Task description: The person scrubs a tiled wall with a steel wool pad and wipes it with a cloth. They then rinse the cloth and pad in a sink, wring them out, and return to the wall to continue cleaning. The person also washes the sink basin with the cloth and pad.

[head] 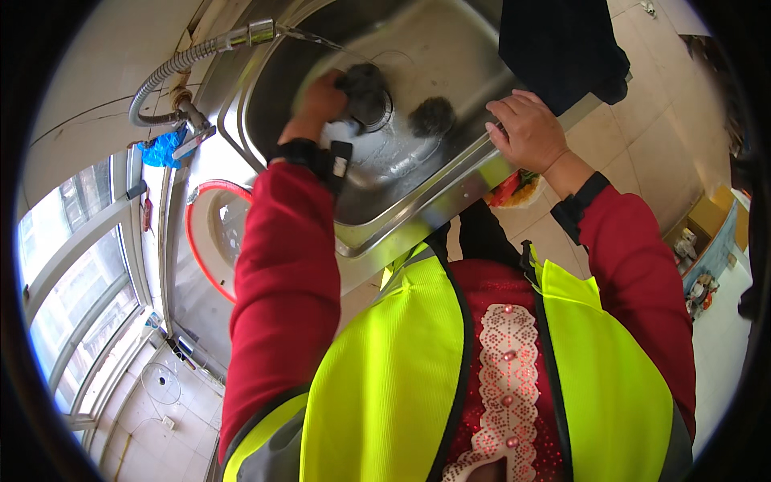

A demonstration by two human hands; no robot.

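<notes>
My left hand (324,96), blurred, is inside a stainless steel sink (415,39) and grips a dark, wet, bunched item (363,84), which may be cloth. It is held right by the round drain (379,114) and partly covers it. A second dark, fuzzy clump (432,116) lies on the sink floor to the right. Water runs from the flexible metal faucet (261,31) into the basin near my left hand. My right hand (525,129) rests on the sink's near right rim, fingers slightly apart and holding nothing.
Black cloth (557,51) drapes over the sink's right edge. A basin with a red rim (191,226) stands left of the sink. A blue plastic bag (161,149) hangs by the faucet valve. Below the right rim, a colourful bag (515,190) is on the tiled floor (602,144).
</notes>
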